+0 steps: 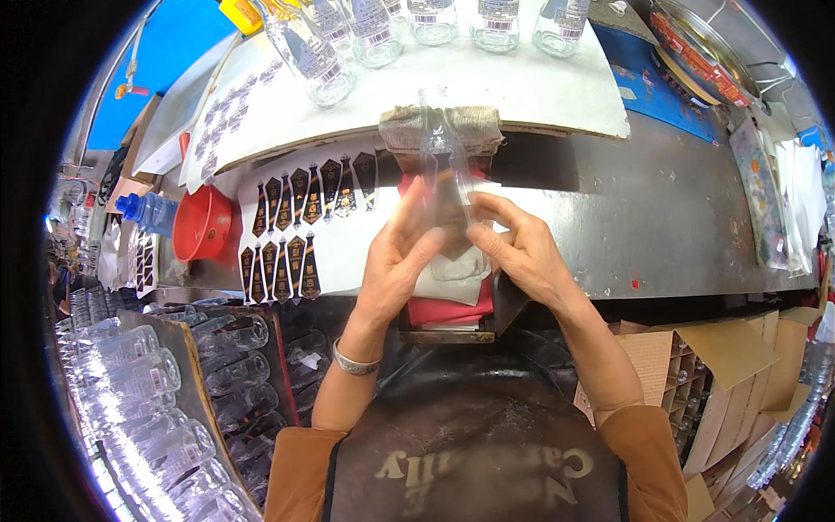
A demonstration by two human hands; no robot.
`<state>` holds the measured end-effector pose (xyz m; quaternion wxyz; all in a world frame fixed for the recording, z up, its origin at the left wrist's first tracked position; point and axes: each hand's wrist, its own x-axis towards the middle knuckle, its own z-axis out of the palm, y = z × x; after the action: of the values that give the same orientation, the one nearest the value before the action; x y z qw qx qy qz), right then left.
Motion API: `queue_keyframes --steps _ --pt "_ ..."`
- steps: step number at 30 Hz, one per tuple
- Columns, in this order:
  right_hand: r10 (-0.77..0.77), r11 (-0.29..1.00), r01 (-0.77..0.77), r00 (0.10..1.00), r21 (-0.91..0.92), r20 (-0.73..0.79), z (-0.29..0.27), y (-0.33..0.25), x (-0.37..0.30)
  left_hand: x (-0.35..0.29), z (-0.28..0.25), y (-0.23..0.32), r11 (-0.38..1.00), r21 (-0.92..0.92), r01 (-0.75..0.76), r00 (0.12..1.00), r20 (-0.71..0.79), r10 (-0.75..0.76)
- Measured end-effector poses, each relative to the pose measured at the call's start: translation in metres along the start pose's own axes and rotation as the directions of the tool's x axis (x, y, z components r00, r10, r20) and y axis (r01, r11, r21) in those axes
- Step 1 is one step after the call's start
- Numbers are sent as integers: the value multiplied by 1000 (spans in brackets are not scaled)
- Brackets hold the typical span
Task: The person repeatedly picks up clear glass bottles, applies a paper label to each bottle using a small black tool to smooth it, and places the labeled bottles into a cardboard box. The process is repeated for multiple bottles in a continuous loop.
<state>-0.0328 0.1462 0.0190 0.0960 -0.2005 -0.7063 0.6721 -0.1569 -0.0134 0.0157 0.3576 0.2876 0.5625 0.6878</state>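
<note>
A clear glass bottle [442, 165] lies in front of me, its neck pointing away and resting on a cloth-wrapped support [398, 130]. A dark tie-shaped label [449, 187] shows on its upper side, somewhat blurred. Against the bottle's left side, my left hand [393, 250] has its thumb and fingers closed; a silver bangle circles that wrist. My right hand [524, 254] presses its bent fingers and thumb to the right side, near the label's lower end. Red cloth [448, 313] lies beneath the bottle's base.
Left of the bottle, a white sheet carries rows of black tie-shaped labels [296, 196]. Several labelled bottles [378, 39] stand on the white board [557, 104] ahead. A red bowl [204, 224] sits at far left. Crates of bottles [139, 365] are lower left, cardboard boxes [726, 357] lower right.
</note>
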Motion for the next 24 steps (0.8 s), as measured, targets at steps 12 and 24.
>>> queue_keyframes --steps 12,24 --pt "-32 999 32 999 26 10 0 2 0 1 8 -1 1000 -26 9 999 -46 -10" --pt "-23 1000 23 1000 20 17 -1 -1 -1 1 7 -2 1000 -24 10 999 -45 -11"
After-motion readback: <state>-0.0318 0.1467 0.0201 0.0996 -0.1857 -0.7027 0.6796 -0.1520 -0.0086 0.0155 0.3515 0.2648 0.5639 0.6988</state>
